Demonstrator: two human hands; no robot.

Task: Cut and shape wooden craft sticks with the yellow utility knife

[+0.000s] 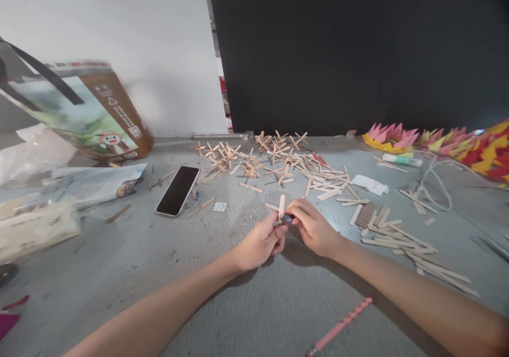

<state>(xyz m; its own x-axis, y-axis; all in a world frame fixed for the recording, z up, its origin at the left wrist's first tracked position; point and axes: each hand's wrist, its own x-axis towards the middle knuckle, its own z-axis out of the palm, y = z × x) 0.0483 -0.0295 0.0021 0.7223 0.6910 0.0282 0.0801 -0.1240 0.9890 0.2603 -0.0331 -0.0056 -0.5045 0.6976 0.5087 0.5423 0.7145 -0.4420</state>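
Observation:
My left hand [258, 244] is closed around wooden craft sticks [282, 205] near the middle of the table. One stick points upright from the fingers, and another slants out to the left, so they seem to cross. Close against it, my right hand [316, 229] pinches a small dark lump [287, 219] at the sticks; its kind is not clear. Just beyond my hands lies a pile of crossed craft sticks [234, 158]. Loose craft sticks [328, 179] are heaped to its right, with more loose sticks [413, 243] beside my right forearm.
A phone [177, 191] lies left of my hands, near a small pale square [220, 207]. A pink pencil-like stick [340, 328] rests in front. At left stand a printed bag [107, 118] and plastic packets [40, 224]. Paper crowns [389, 137], a glue stick [401, 159] and a white cable [445, 187] lie right.

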